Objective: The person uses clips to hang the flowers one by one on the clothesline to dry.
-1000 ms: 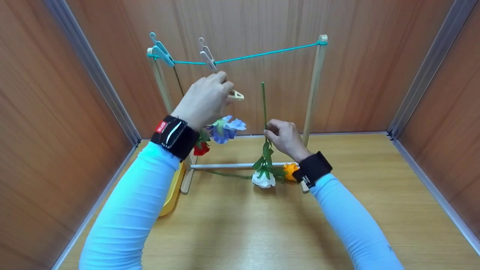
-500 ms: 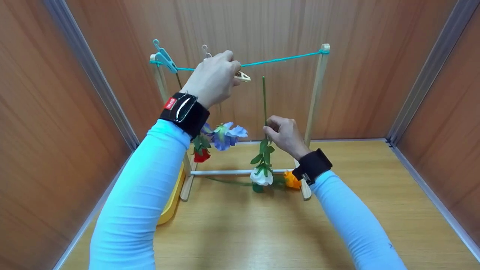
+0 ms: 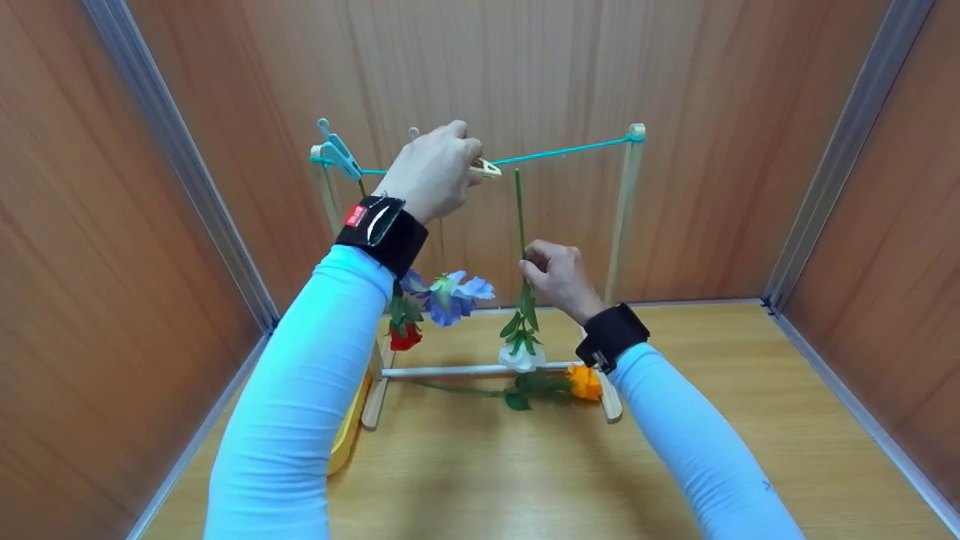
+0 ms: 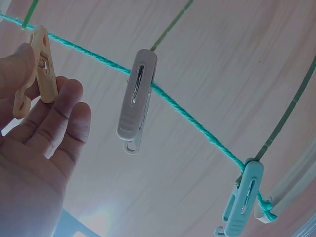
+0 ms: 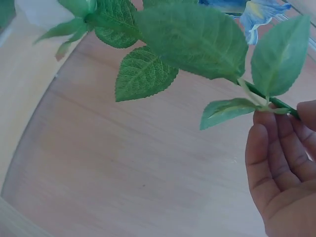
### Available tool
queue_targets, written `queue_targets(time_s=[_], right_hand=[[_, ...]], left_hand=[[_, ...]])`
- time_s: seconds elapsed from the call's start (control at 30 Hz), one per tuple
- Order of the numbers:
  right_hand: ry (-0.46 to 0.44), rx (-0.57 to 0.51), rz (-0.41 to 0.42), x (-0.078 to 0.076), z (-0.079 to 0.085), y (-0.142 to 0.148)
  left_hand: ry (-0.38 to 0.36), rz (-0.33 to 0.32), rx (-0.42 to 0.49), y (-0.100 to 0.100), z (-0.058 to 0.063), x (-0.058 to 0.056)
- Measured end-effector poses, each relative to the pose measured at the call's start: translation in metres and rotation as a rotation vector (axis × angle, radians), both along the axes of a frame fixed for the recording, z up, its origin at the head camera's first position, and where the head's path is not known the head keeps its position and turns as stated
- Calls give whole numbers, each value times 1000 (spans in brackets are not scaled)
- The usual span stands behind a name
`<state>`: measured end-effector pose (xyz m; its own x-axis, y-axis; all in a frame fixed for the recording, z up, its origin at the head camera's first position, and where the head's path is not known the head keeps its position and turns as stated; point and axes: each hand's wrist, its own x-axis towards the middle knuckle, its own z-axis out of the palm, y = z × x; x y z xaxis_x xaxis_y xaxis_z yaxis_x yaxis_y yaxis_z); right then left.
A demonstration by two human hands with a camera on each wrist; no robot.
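My left hand [image 3: 439, 172] pinches a cream clothespin [image 4: 43, 69] between thumb and fingers, close to the teal cord [image 4: 190, 118]. In my right hand [image 3: 559, 277] the green stem of a white flower [image 3: 523, 355] is pinched, its bloom hanging down and its bare stem end up near the cord. Leaves [image 5: 192, 42] of that flower spread beside my right fingertips in the right wrist view. A grey clothespin [image 4: 137, 96] and a blue clothespin [image 4: 244, 197] grip the cord, each with a stem. Below them hang a blue-purple flower [image 3: 450, 298] and a red flower [image 3: 405, 337].
The cord runs between two wooden posts [image 3: 624, 217] of a rack with a pale crossbar [image 3: 450, 371] low down. An orange flower [image 3: 584, 382] lies on the table by the right foot. A yellow tray [image 3: 346, 439] stands left, partly behind my sleeve. Wooden walls surround the table.
My left hand has risen with the cream clothespin from below the cord to its level. The white flower has been lifted with its stem end toward the cord. The head view has tilted up.
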<state>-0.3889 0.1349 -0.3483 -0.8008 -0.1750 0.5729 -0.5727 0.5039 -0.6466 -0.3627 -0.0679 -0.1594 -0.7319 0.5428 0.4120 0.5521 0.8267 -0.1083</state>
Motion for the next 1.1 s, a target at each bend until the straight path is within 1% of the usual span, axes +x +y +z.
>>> queue_targets(time_s=[0.17,0.23,0.47,0.57,0.77,0.87,0.97,1.1], right_hand=[[73,6,-20,-11,5,0],[89,4,-30,-15,7,0],[47,0,-56,-24,17,-1],[44,11,-65,-28,20,-5],[28,32,-63,-38,24,-14],[39,33,-75,-41,24,-16],[45,34,-85,-43,22,-19],[57,40,-93,-44,17,-23]], left_hand=[[1,11,14,3,3,-12],[-1,11,22,4,5,-16],[-26,28,46,7,7,-30],[-42,40,61,4,7,-35],[-29,69,86,-3,9,-42],[-26,65,93,-2,9,-45],[-14,56,82,-1,8,-47],[22,63,60,-1,6,-46]])
